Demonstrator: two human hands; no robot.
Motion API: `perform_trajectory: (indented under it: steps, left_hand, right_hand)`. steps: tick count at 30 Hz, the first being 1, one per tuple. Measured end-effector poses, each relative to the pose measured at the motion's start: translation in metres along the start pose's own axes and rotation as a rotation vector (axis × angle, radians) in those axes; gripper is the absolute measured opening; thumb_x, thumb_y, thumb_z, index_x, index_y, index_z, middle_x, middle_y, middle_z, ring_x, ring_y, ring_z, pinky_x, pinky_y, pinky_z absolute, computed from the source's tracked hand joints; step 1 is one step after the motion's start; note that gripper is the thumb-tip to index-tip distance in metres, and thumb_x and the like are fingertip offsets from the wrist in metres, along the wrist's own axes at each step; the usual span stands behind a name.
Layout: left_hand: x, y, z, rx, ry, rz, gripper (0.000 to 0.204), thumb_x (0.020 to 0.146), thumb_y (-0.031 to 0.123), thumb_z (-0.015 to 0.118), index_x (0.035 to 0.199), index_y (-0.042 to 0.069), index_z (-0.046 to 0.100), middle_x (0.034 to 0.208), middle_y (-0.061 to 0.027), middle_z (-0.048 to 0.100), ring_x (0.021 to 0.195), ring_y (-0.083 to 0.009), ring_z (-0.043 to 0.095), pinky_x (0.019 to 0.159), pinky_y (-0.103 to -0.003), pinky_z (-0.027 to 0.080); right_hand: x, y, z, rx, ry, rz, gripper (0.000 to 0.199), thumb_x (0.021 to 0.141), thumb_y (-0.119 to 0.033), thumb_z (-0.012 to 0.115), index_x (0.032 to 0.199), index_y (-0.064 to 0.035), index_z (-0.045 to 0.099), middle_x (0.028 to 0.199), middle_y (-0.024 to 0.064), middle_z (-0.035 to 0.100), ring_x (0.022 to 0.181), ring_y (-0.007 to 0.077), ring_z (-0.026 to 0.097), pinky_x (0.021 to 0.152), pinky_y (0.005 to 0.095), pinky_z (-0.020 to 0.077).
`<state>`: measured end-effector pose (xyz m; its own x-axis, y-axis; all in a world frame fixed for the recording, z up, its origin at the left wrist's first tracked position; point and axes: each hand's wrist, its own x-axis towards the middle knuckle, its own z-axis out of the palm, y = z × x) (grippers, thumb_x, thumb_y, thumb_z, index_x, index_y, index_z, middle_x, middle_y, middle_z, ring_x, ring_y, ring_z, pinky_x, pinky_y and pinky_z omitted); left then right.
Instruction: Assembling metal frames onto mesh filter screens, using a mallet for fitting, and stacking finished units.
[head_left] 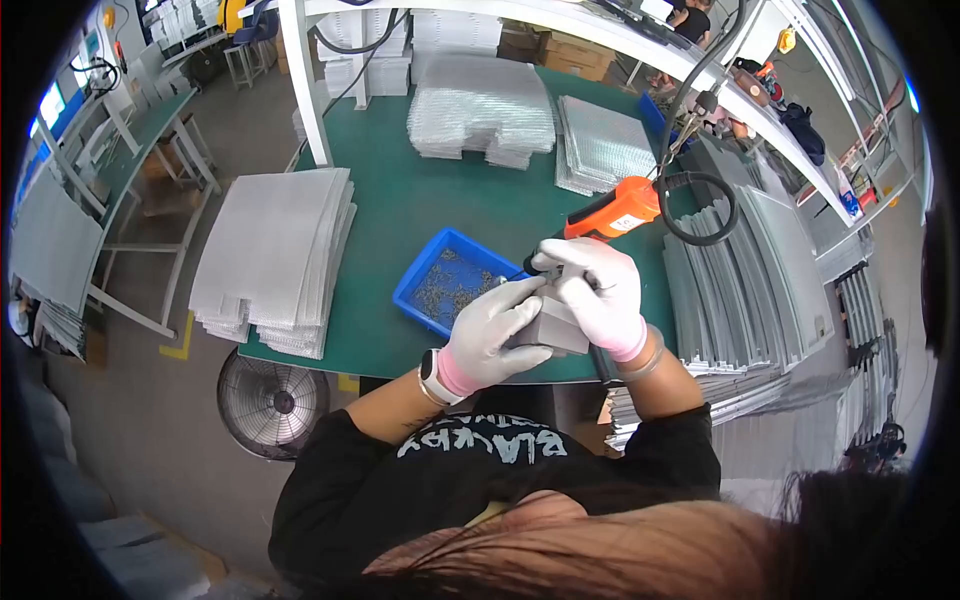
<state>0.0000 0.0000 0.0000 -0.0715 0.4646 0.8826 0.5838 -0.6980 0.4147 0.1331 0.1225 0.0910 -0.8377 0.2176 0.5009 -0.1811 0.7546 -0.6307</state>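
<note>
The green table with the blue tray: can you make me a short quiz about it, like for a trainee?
1. Name the colour: what colour is the tray of small parts?

2. True or false: the orange tool is to the right of that tray.

3. Choose one: what does the gloved left hand hold?
A. a mug
B. a grey boxy part
C. a hammer

Key: 1. blue; 2. true; 3. B

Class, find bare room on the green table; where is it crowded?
Bare: green table between the left sheet stack and blue tray, and between tray and rear sheet stack. Crowded: right side, with gray panels, orange tool and right hand.
</note>
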Motion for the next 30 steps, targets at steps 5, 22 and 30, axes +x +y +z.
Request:
perform_trajectory:
  steps: [5, 22, 30]
  left_hand:
    - [-0.003, -0.002, 0.004, 0.013, 0.045, 0.028, 0.065, 0.070, 0.023, 0.082, 0.120, 0.000, 0.047, 0.122, -0.0292, 0.057, 0.095, -0.0429, 0.063, 0.079, -0.044, 0.053]
    - [0.015, -0.012, 0.010, -0.489, 0.190, -0.288, 0.055, 0.073, -0.004, 0.064, 0.128, 0.000, 0.057, 0.129, -0.0217, 0.054, 0.118, -0.0297, 0.056, 0.100, -0.040, 0.045]
    - [0.036, -0.016, 0.024, -0.529, 0.219, -0.202, 0.060, 0.069, -0.008, 0.076, 0.120, -0.001, 0.047, 0.132, -0.0190, 0.051, 0.118, -0.0272, 0.056, 0.101, -0.038, 0.046]
  right_hand:
    - [-0.016, 0.011, 0.019, 0.441, 0.361, -0.010, 0.032, 0.103, -0.023, 0.047, 0.116, 0.0016, 0.062, 0.094, 0.0161, 0.069, 0.060, 0.0090, 0.048, 0.058, 0.0231, 0.0445]
    - [-0.018, 0.034, 0.039, 0.408, 0.682, -0.175, 0.036, 0.105, -0.032, 0.039, 0.114, -0.0021, 0.058, 0.112, 0.0147, 0.059, 0.099, 0.0239, 0.057, 0.089, 0.0360, 0.0455]
    - [-0.009, 0.036, 0.047, 0.588, 0.659, -0.294, 0.052, 0.099, -0.045, 0.045, 0.124, -0.0001, 0.053, 0.126, 0.0189, 0.053, 0.121, 0.0328, 0.051, 0.105, 0.0439, 0.0390]
